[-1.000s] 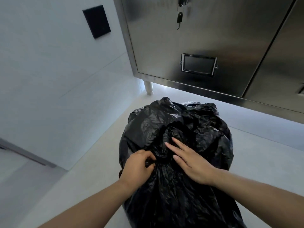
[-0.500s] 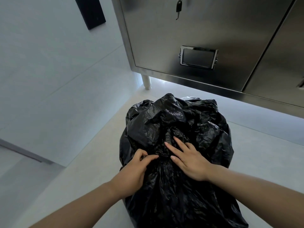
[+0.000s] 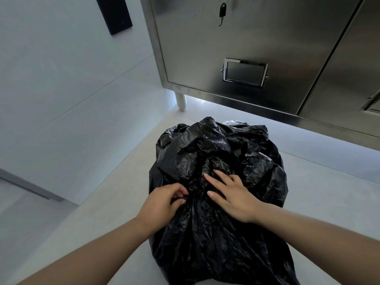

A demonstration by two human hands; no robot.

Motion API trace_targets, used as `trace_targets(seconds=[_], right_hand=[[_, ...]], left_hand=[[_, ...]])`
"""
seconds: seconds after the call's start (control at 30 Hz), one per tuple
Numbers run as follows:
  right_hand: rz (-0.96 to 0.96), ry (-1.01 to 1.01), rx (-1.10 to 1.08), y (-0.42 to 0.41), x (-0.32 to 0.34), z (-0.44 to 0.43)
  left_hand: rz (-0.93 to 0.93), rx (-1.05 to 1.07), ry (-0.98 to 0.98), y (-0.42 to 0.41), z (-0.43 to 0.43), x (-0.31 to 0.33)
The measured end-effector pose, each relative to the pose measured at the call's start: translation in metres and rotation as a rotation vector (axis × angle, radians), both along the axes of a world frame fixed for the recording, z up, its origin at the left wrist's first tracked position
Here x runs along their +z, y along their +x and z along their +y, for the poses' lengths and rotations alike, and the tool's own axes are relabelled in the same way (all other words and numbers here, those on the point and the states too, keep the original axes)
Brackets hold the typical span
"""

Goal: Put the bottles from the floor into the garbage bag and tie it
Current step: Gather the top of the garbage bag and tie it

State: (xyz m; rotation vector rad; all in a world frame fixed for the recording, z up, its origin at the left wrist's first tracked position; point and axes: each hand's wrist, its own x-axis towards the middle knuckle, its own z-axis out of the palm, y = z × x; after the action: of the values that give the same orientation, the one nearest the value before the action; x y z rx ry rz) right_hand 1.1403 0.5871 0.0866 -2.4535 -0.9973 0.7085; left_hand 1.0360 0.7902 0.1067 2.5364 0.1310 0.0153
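Observation:
A full black garbage bag (image 3: 218, 233) stands on the pale floor in front of me, its top gathered into a crumpled bunch. My left hand (image 3: 162, 204) pinches the gathered plastic at the neck of the bag with curled fingers. My right hand (image 3: 230, 194) lies on the bunch just right of it, fingers spread and pressing into the plastic folds. No bottles are visible; the bag hides whatever is inside it.
A stainless steel cabinet (image 3: 257, 48) on short legs stands right behind the bag, with a framed label holder (image 3: 244, 72) and a hanging key (image 3: 222, 11). A white wall (image 3: 61, 89) with a black panel (image 3: 114, 13) rises at the left. Pale floor (image 3: 329, 192) surrounds the bag.
My left hand has closed tighter on the bag's neck, and my right hand's fingers have pushed a little deeper into the bunch. The view has dipped slightly.

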Motion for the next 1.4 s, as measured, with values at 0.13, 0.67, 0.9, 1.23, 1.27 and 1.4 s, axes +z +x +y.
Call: trace_targets(seconds=[0.13, 0.67, 0.9, 1.23, 1.27, 1.4], right_hand=[[0.079, -0.091, 0.012, -0.015, -0.011, 0.013], [-0.147, -0.084, 0.052, -0.049, -0.092, 0.008], [0.020, 0.182, 0.032, -0.035, -0.081, 0.006], [0.171, 0.447, -0.011, -0.007, 0.002, -0.013], [0.151, 0.452, 0.004, -0.005, 0.011, -0.014], [0.032, 0.440, 0.063, 0.005, 0.043, -0.017]], left_hand=[[0.045, 0.064, -0.083, -0.008, -0.008, -0.014], [0.288, -0.137, 0.054, -0.044, 0.009, -0.067], [0.358, -0.180, 0.042, -0.047, 0.024, -0.064], [0.086, -0.149, 0.015, -0.033, 0.019, -0.022], [0.054, -0.144, 0.015, -0.030, 0.019, -0.015], [-0.035, -0.090, -0.016, -0.020, 0.017, 0.006]])
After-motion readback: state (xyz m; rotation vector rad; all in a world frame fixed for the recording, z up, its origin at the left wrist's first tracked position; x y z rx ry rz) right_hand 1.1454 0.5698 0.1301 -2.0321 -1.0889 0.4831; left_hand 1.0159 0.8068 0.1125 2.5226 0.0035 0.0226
